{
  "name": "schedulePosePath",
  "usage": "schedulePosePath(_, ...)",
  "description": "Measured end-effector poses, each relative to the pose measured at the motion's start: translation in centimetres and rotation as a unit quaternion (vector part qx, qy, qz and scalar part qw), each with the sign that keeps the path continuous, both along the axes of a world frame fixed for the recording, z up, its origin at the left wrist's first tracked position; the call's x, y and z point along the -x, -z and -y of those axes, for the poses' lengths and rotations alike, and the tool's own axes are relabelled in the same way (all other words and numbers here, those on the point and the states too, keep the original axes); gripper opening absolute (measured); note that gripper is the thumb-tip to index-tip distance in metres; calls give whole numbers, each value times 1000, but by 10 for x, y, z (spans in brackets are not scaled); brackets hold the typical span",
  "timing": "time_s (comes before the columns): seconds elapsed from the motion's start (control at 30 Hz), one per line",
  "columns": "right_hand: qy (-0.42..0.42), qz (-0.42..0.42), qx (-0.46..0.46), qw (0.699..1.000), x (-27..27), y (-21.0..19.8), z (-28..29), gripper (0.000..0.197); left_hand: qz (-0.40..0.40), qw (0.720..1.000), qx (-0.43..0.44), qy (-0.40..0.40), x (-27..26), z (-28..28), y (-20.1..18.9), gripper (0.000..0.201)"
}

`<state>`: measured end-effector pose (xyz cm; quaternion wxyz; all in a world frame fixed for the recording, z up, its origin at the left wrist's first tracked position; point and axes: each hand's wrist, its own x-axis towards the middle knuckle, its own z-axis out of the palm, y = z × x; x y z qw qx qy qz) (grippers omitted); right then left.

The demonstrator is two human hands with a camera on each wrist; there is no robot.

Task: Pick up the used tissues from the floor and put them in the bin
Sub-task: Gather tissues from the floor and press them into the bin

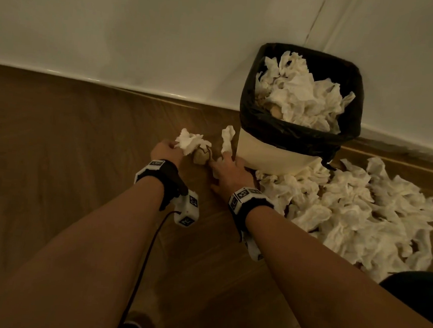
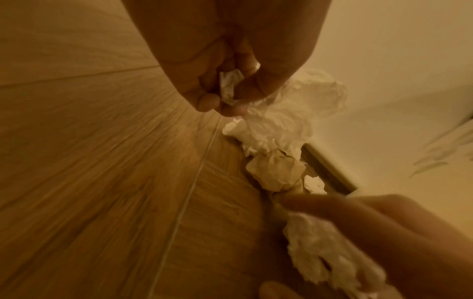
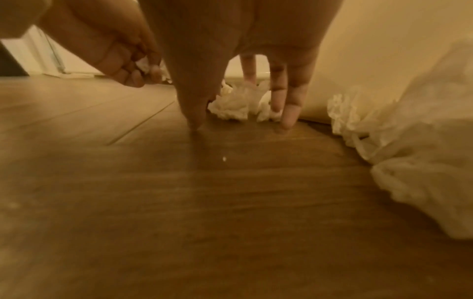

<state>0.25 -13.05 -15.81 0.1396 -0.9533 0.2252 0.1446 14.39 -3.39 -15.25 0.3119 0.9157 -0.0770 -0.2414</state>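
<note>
Beside one bin point(image 1: 276, 156), left hand point(image 1: 167, 150) pinches one white tissue point(image 1: 190, 142); right hand point(image 1: 231, 174), fingers spread, touches another tissue point(image 1: 227, 138).

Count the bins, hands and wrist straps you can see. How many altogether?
Cream bin with black plastic liner: 1
Bare hands: 2, left hand and right hand
Black wrist straps with white marker blocks: 2
Total: 5
</note>
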Motion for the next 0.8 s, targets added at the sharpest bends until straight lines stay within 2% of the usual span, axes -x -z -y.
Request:
schedulePosePath(0.1, 12, -40, -24, 999, -2, 1, -3, 34, -31, 999, 10, 6, 0, 3, 2, 38)
schedulePosePath(0.2, 55, -27, -57, 997, -6, -3, -2, 33, -46, 997, -22, 59, -4, 1, 6, 49)
schedulePosePath(0.27, 92, -19, -80, 992, -7, -6, 0, 33, -50, 981, -103, 156, -5, -8, 7, 83)
schedulePosePath(0.3, 112, -15, -91, 989, -8, -6, 1, 34, -55, 971, -140, 185, -4, -11, 7, 100)
schedulePosePath(0.33, 139, -10, -109, 984, -7, -7, 1, 34, -55, 968, -159, 185, -1, -14, 7, 107)
schedulePosePath(0.37, 171, 4, -134, 976, -7, -7, 0, 33, -52, 974, -154, 156, 3, -14, 4, 101)
schedulePosePath(0.43, 240, 49, -196, 950, -5, -6, 1, 29, -46, 983, -134, 114, 2, -10, 8, 67)
schedulePosePath(0.5, 270, 65, -240, 930, -1, -9, 1, 30, -96, 993, -51, 42, 5, -10, 4, 48)
schedulePosePath(0.57, 263, 69, -266, 925, 5, -14, 4, 35, -156, 985, 56, -47, 5, -13, 7, 53)
schedulePosePath(0.67, 252, 54, -313, 914, 10, -25, 8, 28, -166, 976, 80, -116, 8, -23, -1, 77)
schedulePosePath(0.73, 277, 48, -381, 881, 14, -34, 9, 31, -174, 968, 108, -147, 11, -29, -7, 72)
schedulePosePath(0.8, 329, 75, -463, 820, 19, -43, 7, 33, -194, 958, 143, -156, 15, -31, -15, 61)
